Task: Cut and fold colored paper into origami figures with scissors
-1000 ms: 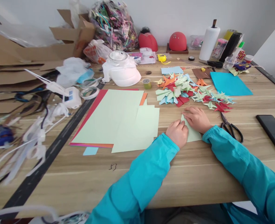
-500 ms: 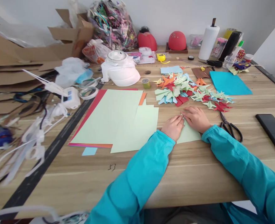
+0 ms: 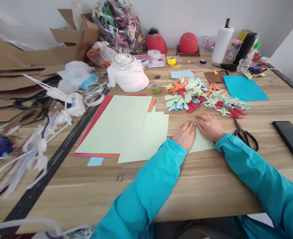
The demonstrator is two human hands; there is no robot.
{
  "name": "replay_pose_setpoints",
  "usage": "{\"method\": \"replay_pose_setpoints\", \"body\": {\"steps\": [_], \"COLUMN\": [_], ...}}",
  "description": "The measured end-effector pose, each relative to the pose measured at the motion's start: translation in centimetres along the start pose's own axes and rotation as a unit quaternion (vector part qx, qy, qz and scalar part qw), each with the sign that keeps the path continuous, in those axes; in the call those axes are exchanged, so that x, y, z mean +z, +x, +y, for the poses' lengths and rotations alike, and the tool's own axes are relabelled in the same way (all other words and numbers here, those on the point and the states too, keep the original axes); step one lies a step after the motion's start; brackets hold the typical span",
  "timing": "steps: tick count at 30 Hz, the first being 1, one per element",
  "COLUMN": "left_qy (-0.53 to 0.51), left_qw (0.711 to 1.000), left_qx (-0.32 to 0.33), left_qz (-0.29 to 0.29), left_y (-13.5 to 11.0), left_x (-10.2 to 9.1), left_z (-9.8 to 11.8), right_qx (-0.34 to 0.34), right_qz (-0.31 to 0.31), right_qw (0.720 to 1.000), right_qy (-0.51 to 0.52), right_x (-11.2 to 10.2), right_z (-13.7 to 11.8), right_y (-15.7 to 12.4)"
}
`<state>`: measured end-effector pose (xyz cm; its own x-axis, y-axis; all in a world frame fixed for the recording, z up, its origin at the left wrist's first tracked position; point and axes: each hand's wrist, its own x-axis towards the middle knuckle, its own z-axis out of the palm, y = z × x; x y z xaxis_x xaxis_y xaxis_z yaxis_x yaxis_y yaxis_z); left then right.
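A light green sheet of paper (image 3: 201, 143) lies flat on the wooden table, with a small folded tip showing between my fingertips. My left hand (image 3: 185, 135) holds its left side, fingers pressed together. From the right, my right hand (image 3: 209, 126) grips the same paper near the top, its fingertips almost touching those of the left. Both hands cover much of the sheet, so its full shape is hidden. Just beyond them lies a pile of folded paper cranes (image 3: 192, 91) in green, red, orange and blue. Black-handled scissors (image 3: 246, 136) rest beside my right wrist.
Larger green sheets (image 3: 116, 124) lie over red and orange paper to the left. Further right are a phone (image 3: 291, 141) and a turquoise sheet (image 3: 244, 89). A spool (image 3: 155, 88) stands near the pile. Cables, tape rolls (image 3: 93, 99) and cardboard (image 3: 32, 53) crowd the left.
My fingertips have shifted very slightly at the top of the green paper. Both hands keep their hold in the same place, and the other things are unmoved.
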<state>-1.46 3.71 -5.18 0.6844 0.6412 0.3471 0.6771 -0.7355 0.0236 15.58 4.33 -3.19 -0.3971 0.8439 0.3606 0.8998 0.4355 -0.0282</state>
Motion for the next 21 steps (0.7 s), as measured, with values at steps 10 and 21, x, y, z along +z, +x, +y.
{"method": "replay_pose_setpoints", "body": {"steps": [10,21], "left_qy": [-0.009,-0.020], "left_qw": [1.000,0.999], "left_qx": [-0.020,-0.034], "left_qz": [0.002,-0.022], "left_y": [0.12,0.12], "left_x": [-0.20,-0.30], "left_z": [0.57,0.74], "right_qx": [0.022,0.026], "right_qz": [-0.027,-0.022], "right_qw": [0.999,0.999], "right_qy": [0.001,0.000], "right_x": [-0.20,-0.10], "right_z": [-0.18,-0.33], "right_y": [0.04,0.06]}}
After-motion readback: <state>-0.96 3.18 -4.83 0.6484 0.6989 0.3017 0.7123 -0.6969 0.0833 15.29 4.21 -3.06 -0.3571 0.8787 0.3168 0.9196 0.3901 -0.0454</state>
